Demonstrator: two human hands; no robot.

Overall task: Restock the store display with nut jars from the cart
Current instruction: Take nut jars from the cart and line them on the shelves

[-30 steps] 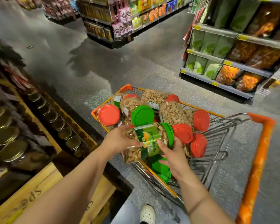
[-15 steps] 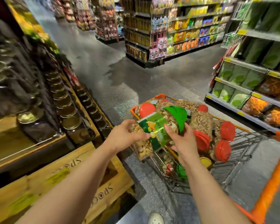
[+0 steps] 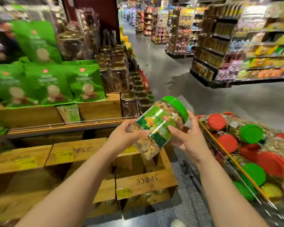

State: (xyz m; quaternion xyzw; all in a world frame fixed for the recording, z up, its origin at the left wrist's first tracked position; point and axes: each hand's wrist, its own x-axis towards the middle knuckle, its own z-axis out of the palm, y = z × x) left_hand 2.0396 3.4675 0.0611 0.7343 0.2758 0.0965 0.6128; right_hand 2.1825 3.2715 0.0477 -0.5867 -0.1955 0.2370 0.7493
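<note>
Both hands hold one nut jar [image 3: 156,128] in the air, tilted, its green lid [image 3: 175,106] pointing up and away. The left hand [image 3: 121,136] has its fingers clamped on the base end and the right hand [image 3: 188,138] grips the label side. It hangs between the wooden display [image 3: 82,153] and the cart [image 3: 236,161] of jars at the right.

Bare forearms, no sleeves; a pale shoe [image 3: 177,223] at the bottom edge.

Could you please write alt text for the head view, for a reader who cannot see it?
Two hands, left and right, hold a tilted green-lidded nut jar over a wooden display. To the right, a cart holds more jars with red and green lids; green bags sit on the display.
</note>
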